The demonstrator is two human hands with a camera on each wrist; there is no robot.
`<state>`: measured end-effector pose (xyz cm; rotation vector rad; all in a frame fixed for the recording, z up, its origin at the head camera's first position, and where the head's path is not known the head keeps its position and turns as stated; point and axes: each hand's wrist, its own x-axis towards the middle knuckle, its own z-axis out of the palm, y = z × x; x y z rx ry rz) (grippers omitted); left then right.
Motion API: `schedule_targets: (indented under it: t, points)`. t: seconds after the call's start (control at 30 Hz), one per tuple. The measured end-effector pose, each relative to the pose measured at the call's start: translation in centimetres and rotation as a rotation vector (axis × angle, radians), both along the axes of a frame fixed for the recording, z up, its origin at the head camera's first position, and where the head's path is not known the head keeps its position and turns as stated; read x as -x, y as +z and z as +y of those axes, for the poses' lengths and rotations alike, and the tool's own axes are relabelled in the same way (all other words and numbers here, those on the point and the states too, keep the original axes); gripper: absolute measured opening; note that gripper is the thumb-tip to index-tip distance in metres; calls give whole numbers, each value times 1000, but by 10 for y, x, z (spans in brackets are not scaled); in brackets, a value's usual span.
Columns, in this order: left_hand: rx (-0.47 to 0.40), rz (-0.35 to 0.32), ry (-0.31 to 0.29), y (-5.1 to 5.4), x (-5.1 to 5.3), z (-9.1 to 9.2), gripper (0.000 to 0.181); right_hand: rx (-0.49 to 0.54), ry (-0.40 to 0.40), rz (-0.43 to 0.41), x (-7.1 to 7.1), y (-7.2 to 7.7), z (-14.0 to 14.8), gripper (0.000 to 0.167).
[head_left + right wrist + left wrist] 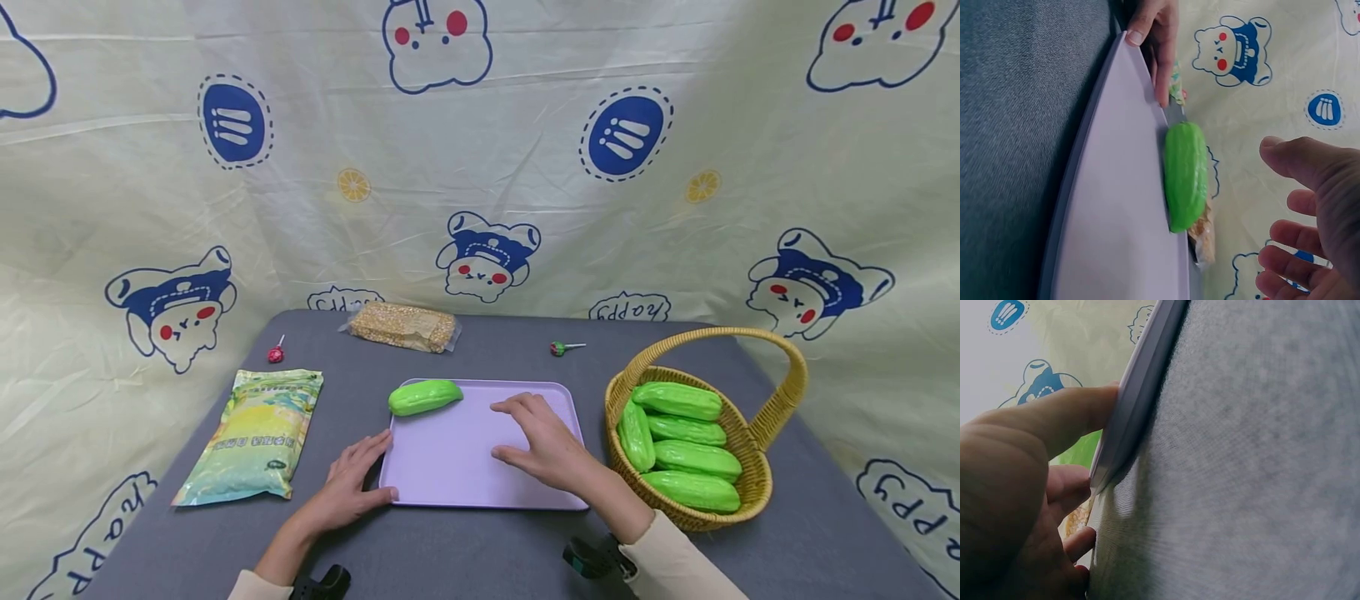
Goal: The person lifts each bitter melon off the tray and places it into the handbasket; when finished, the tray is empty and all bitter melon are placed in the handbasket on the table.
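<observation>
My left hand (351, 477) rests at the left edge of a lilac tray (465, 475). Its thumb touches the front left corner and its fingers lie along the side, as the left wrist view also shows. A glossy green cucumber-like vegetable (425, 397) lies across the tray's far left corner. Above the right part of the tray hovers my right hand (546, 442), its fingers loosely bent and apart, holding nothing. Right of the tray stands a woven basket (617, 400) with a tall handle. Several more green vegetables (688, 456) lie inside it.
A yellow-green plastic bag (255, 442) lies left of the tray. Behind are a clear pack of grains (403, 326), a red lollipop (276, 354) and a green-red lollipop (558, 348). A printed curtain (525, 167) hangs behind the grey table (465, 550).
</observation>
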<state>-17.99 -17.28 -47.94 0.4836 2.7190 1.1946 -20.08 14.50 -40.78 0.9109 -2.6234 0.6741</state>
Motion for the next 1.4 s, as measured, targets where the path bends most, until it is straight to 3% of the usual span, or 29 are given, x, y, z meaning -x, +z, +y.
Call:
schedule_targets:
  t: [0.57, 1.13, 1.4]
  points:
    - [4, 10, -5, -2, 1, -1, 79, -31, 44, -82, 26, -10, -38, 53]
    - [18, 32, 1, -3, 0, 0, 79, -30, 27, -159, 50, -26, -59, 55]
    - [18, 8, 2, -2, 0, 0, 79, -47, 13, -155, 60, -29, -67, 60]
